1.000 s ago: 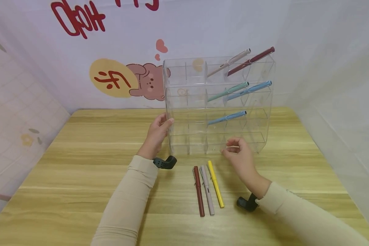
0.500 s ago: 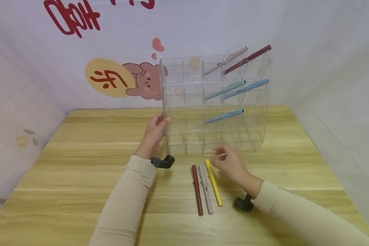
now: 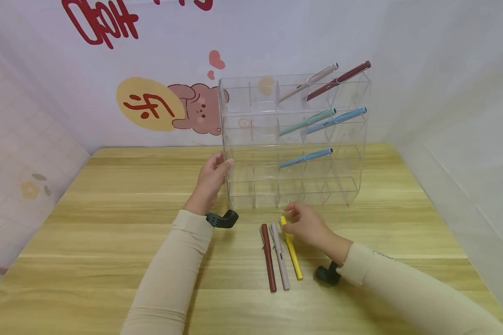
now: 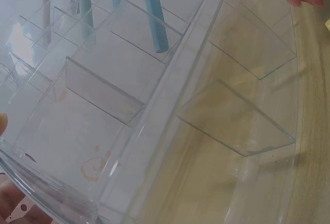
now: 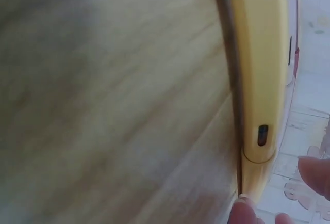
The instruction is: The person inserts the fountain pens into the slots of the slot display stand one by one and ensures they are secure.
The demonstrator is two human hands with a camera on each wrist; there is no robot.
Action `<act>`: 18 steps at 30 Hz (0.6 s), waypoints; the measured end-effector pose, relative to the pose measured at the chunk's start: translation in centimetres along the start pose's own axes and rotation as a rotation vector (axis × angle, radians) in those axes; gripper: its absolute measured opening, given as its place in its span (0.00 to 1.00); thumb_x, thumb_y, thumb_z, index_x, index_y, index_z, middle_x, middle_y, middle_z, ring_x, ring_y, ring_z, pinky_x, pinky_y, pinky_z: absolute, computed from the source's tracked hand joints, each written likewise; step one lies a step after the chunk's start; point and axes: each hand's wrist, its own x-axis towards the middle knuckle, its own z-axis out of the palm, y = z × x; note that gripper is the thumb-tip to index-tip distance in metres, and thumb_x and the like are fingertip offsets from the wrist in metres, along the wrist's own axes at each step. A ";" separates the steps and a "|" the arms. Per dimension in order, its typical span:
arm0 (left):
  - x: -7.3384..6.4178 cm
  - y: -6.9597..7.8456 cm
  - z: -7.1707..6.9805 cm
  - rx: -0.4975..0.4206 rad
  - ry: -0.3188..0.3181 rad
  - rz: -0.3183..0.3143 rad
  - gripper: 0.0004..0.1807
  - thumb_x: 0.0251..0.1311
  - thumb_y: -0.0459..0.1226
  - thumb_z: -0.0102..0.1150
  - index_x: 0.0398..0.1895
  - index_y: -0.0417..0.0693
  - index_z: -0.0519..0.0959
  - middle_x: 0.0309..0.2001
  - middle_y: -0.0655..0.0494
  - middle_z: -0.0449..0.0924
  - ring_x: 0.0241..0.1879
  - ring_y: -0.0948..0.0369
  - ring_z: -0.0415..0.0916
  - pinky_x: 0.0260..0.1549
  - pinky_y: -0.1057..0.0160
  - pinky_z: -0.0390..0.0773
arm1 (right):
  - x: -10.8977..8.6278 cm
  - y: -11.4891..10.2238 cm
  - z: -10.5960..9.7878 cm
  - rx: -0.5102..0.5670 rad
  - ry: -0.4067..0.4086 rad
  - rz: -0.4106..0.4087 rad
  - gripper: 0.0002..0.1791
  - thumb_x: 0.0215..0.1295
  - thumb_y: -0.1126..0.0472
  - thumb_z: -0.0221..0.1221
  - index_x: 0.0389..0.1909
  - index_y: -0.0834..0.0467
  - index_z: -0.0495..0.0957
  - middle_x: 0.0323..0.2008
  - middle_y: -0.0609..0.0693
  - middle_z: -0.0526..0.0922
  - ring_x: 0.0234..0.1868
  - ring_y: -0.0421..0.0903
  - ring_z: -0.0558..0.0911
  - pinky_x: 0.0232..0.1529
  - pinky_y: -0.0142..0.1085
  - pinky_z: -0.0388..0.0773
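Note:
A clear acrylic pen rack (image 3: 293, 139) with divided tiers stands upright at the back of the table. My left hand (image 3: 211, 179) grips its left side panel, the thumb in front and the fingers behind. Near the rack's foot, my right hand (image 3: 310, 226) reaches over the cap of a yellow pen (image 3: 294, 260) lying on the table. In the right wrist view, one fingertip (image 5: 242, 211) is right at the pen's edge while another stays apart on the far side. A pale lilac pen (image 3: 281, 260) and a dark red pen (image 3: 269, 263) lie alongside, roughly parallel.
Several pens lean in the rack: lilac (image 3: 310, 83) and maroon (image 3: 339, 80) on top, green (image 3: 308, 122) and blue (image 3: 337, 121) below them, and another blue pen (image 3: 306, 158) lower. A printed cloth (image 3: 151, 56) hangs behind the wooden table (image 3: 121, 223).
My right hand has moved left and toward me, from the rack's lower front to the yellow pen's cap. My left hand keeps its grip on the rack.

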 end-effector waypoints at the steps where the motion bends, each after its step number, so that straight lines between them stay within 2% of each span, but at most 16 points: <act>1: 0.0 0.0 0.0 -0.001 0.000 0.000 0.30 0.69 0.45 0.52 0.71 0.48 0.61 0.68 0.52 0.63 0.67 0.54 0.60 0.65 0.48 0.61 | 0.1 0.0 0.1 -0.012 -0.004 0.004 0.25 0.54 0.65 0.67 0.53 0.65 0.72 0.47 0.61 0.77 0.47 0.56 0.78 0.43 0.45 0.76; 6: 0.1 -0.1 0.0 -0.006 -0.002 0.003 0.30 0.69 0.45 0.52 0.71 0.48 0.61 0.67 0.52 0.63 0.67 0.54 0.60 0.65 0.48 0.62 | 0.5 0.2 0.5 -0.059 -0.022 0.033 0.26 0.54 0.65 0.68 0.54 0.64 0.72 0.48 0.60 0.78 0.47 0.54 0.77 0.47 0.46 0.76; 12: 0.0 -0.1 0.1 -0.019 0.005 0.013 0.29 0.69 0.44 0.52 0.70 0.47 0.62 0.67 0.51 0.64 0.66 0.54 0.62 0.64 0.49 0.63 | 0.7 -0.2 0.6 -0.117 -0.045 0.024 0.28 0.53 0.66 0.68 0.56 0.66 0.72 0.49 0.62 0.79 0.49 0.56 0.78 0.49 0.47 0.77; 18: -0.1 0.0 0.0 0.000 0.000 0.008 0.30 0.69 0.46 0.52 0.71 0.49 0.61 0.67 0.52 0.64 0.67 0.55 0.61 0.65 0.48 0.62 | 1.0 -0.6 0.7 -0.178 -0.076 0.029 0.28 0.52 0.67 0.69 0.56 0.65 0.73 0.47 0.61 0.79 0.47 0.54 0.79 0.48 0.47 0.77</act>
